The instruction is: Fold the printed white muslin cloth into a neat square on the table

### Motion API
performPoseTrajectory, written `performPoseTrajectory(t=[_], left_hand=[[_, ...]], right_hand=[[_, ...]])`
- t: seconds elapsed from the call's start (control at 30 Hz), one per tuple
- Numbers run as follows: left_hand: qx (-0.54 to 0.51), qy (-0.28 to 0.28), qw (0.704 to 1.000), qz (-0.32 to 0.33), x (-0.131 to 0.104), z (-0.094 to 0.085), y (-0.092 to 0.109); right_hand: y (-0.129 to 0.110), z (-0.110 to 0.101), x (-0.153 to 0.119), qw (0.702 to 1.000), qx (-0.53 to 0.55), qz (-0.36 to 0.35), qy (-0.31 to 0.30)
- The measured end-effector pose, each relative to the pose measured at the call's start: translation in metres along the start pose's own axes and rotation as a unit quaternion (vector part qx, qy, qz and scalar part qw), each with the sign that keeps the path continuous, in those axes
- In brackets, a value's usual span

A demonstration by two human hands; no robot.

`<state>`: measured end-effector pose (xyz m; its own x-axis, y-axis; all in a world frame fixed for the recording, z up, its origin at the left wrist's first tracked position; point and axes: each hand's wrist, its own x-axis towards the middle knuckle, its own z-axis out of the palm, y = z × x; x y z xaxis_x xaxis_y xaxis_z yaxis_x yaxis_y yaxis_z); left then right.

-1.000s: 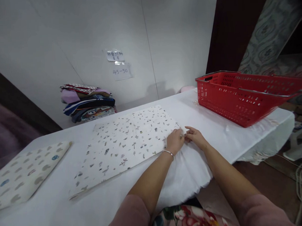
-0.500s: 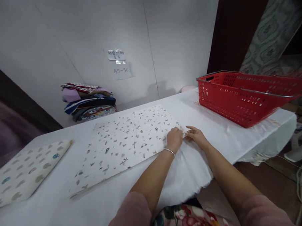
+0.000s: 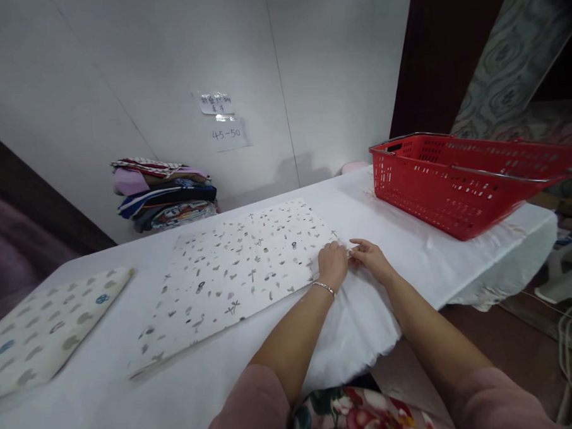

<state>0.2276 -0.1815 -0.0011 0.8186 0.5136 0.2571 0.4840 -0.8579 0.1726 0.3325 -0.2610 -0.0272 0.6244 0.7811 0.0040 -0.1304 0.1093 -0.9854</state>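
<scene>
A white cloth printed with small grey and brown figures (image 3: 236, 267) lies flat and folded across the table. My left hand (image 3: 333, 265) is closed on its near right corner, fingers curled down and a bracelet on the wrist. Just to the right, my right hand (image 3: 371, 259) pinches the bunched edge of that same corner between thumb and fingers. The fingertips of both hands nearly meet, and the bit of cloth between them is partly hidden.
Another folded cloth with grey and blue motifs (image 3: 58, 325) lies at the left. Folded textiles (image 3: 166, 193) are stacked by the wall. A red plastic basket (image 3: 427, 192) stands at the right end of the white-covered table (image 3: 362, 211). Paper signs (image 3: 228, 135) hang on the wall.
My left hand has shifted slightly right and closer to my right hand at the cloth's corner. The whole view has moved a little; the cloth lies as before.
</scene>
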Motion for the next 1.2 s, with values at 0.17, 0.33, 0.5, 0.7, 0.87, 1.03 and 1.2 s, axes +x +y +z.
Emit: performPoseTrajectory(t=[0.17,0.33,0.5,0.7,0.87,1.03,1.2], left_hand=[[0.015,-0.003,1.0,0.008,0.0,0.003,0.001],[0.001,-0.01,1.0,0.002,-0.007,0.004,0.006],[-0.011,-0.014,1.0,-0.003,-0.01,0.001,0.009],[-0.034,-0.011,0.999,-0.021,-0.009,-0.002,0.005],[-0.056,-0.02,0.998,-0.014,-0.008,-0.002,0.0],[-0.05,-0.032,0.998,0.011,-0.005,-0.001,-0.005],[-0.049,-0.032,0.998,-0.017,-0.002,0.0,-0.006]], right_hand=[[-0.001,0.001,-0.001,1.0,-0.004,0.0,0.002],[-0.003,0.002,-0.003,1.0,0.006,0.009,0.0],[-0.006,0.002,-0.005,1.0,0.018,0.003,-0.006],[-0.009,0.002,-0.007,1.0,0.019,0.003,0.002],[-0.007,0.001,-0.005,1.0,-0.008,-0.011,-0.011],[-0.005,0.002,-0.004,0.999,-0.012,-0.028,-0.02],[-0.003,0.001,-0.003,1.0,-0.015,-0.014,-0.006]])
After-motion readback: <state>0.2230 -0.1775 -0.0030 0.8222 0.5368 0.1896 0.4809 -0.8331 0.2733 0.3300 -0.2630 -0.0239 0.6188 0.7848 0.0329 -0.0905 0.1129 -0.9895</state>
